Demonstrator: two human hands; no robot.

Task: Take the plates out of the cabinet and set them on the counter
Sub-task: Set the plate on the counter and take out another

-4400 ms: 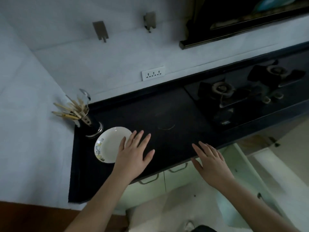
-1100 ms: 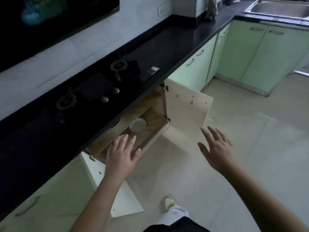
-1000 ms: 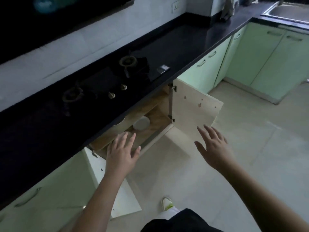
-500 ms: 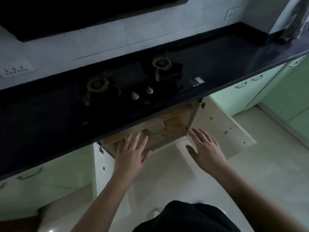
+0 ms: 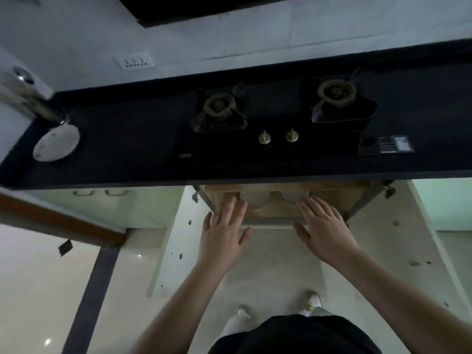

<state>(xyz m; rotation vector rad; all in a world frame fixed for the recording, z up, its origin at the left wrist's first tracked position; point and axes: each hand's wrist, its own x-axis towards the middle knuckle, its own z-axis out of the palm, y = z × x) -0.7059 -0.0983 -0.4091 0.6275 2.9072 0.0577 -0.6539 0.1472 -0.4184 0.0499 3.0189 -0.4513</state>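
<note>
Head view. Left hand (image 5: 224, 232) and right hand (image 5: 323, 226): both spread flat, nothing held, placed at the open cabinet (image 5: 329, 198) mouth, centre frame. Two pale plates (image 5: 252, 200) are seen inside, under the table (image 5: 127, 149) edge; one plate (image 5: 56, 146) is already set at upper left. Risk judged: a plate knocked on the overhang or dropped in dim light.
</note>
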